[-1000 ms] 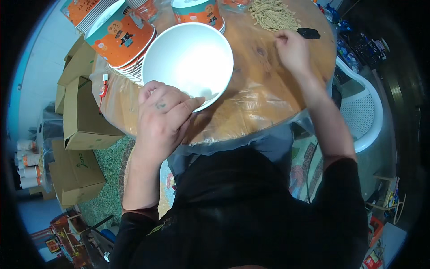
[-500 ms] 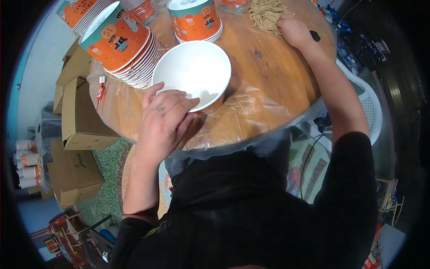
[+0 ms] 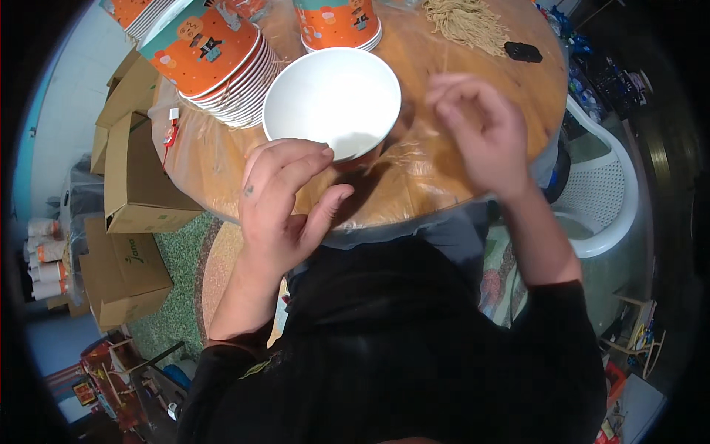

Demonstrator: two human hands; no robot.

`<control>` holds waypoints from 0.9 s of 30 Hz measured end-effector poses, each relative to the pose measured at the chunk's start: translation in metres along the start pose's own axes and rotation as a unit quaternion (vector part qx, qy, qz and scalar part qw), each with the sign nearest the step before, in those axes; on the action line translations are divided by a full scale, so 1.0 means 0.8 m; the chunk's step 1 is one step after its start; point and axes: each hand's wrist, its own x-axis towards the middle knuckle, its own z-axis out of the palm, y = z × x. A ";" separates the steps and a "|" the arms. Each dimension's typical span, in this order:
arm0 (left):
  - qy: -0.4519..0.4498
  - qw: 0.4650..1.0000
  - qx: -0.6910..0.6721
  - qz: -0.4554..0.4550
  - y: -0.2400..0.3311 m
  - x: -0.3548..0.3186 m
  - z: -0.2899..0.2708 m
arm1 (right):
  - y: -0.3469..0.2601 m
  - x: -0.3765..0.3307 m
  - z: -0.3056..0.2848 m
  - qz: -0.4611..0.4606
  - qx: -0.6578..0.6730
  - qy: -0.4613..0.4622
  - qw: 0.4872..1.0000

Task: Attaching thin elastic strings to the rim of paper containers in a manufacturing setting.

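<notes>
A paper bucket [image 3: 333, 100], white inside, is tilted so that its mouth faces me on the round table. My left hand [image 3: 285, 196] is at its near rim, with fingers bent and thumb well apart; the fingertips seem to touch the rim. To the right of the bucket my right hand [image 3: 484, 133] hangs over the table. Motion blurs its curled fingers, and whether a strand is between them cannot be made out. Farther back lies a bundle of tan twine strands [image 3: 466, 26], beside a small black flat object [image 3: 523, 52].
Nested orange and green paper buckets [image 3: 214, 59] lean at the left, and another stack [image 3: 336, 22] stands behind. A red and white small item [image 3: 171, 129] lies at the table's left edge. Cardboard boxes [image 3: 151, 170] are left, a white plastic chair [image 3: 603, 185] right.
My right hand has come away from the twine bundle, toward me and to the left. My left hand has shifted slightly nearer, its thumb spreading. The view has moved a little.
</notes>
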 end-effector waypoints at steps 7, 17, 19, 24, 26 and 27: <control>-0.026 0.997 -0.070 0.008 0.027 0.007 0.006 | -0.075 -0.043 0.033 0.242 0.278 -0.156 0.916; -0.085 0.977 -0.187 -0.053 0.022 0.002 0.004 | -0.088 -0.041 0.041 0.332 0.322 -0.236 0.855; -0.102 0.973 -0.199 -0.057 0.018 -0.002 0.002 | -0.083 -0.043 0.045 0.304 0.306 -0.243 0.869; -0.076 0.972 -0.202 -0.089 0.018 -0.007 0.006 | -0.084 -0.059 0.061 0.290 0.331 -0.196 0.876; -0.070 0.977 -0.179 -0.095 0.022 -0.012 0.009 | -0.088 -0.065 0.067 0.291 0.287 -0.166 0.897; -0.063 0.981 -0.156 -0.100 0.024 -0.014 0.010 | -0.090 -0.070 0.073 0.291 0.288 -0.165 0.897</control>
